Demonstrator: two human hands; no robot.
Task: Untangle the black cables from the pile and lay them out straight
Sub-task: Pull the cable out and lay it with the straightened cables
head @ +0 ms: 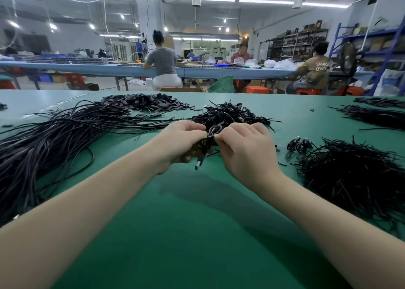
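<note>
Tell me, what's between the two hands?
A coiled black cable, gripped by the left hand and right hand, its plug hanging below. Head view shows it.

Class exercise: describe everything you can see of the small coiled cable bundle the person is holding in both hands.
The coiled cable bundle is thin, glossy black cord wound in tight loops. The left hand grips it from below; the right hand pinches its top. A metal-tipped plug hangs beneath. It is held above the green table.

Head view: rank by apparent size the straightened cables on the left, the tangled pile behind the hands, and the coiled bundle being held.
1. Straightened cables, largest, though they lie nearer the camera.
2. Tangled pile.
3. Coiled bundle, smallest, partly hidden by left hand and right hand.
</note>
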